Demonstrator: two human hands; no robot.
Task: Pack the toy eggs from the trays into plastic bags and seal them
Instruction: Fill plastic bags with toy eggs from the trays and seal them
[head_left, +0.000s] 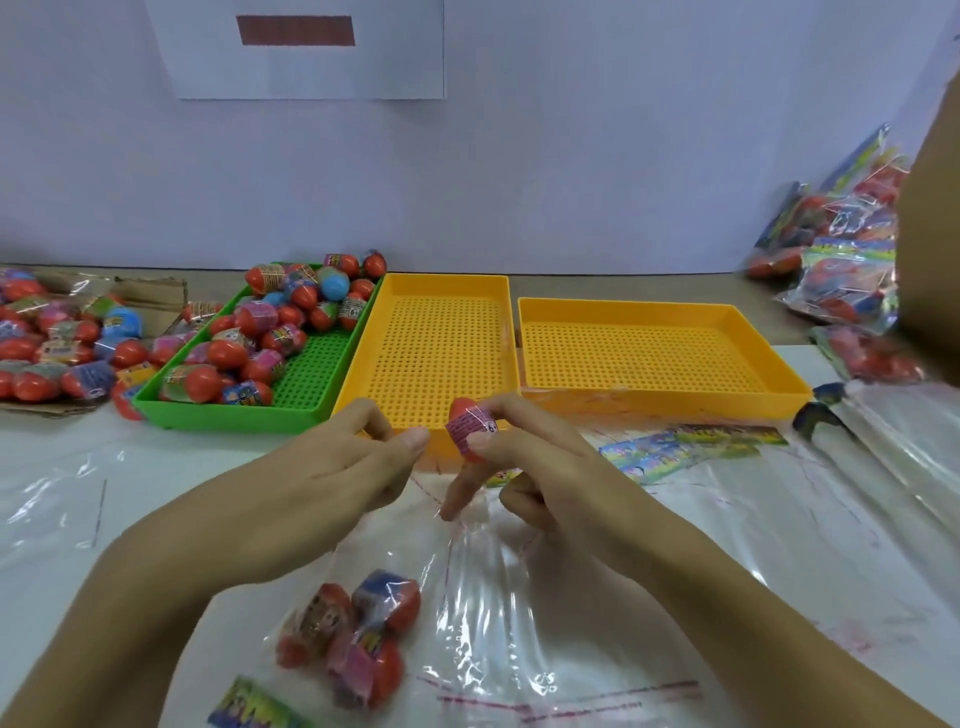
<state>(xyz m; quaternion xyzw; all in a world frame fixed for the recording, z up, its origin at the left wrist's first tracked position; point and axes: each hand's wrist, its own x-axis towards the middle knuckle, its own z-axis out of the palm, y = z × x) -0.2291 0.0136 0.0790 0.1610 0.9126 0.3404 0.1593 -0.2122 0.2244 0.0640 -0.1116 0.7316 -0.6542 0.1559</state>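
Here, right hand (524, 462) pinches a red toy egg (470, 428) by its pink band above the clear plastic bag (483, 597); left hand (358, 467) pinches the bag's mouth. Egg likely light, hard, slick; the band looks the best hold.

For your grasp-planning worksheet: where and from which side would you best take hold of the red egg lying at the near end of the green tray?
Pinch the egg across its banded middle, coming from above: the tray wall blocks its near side, eggs crowd behind.
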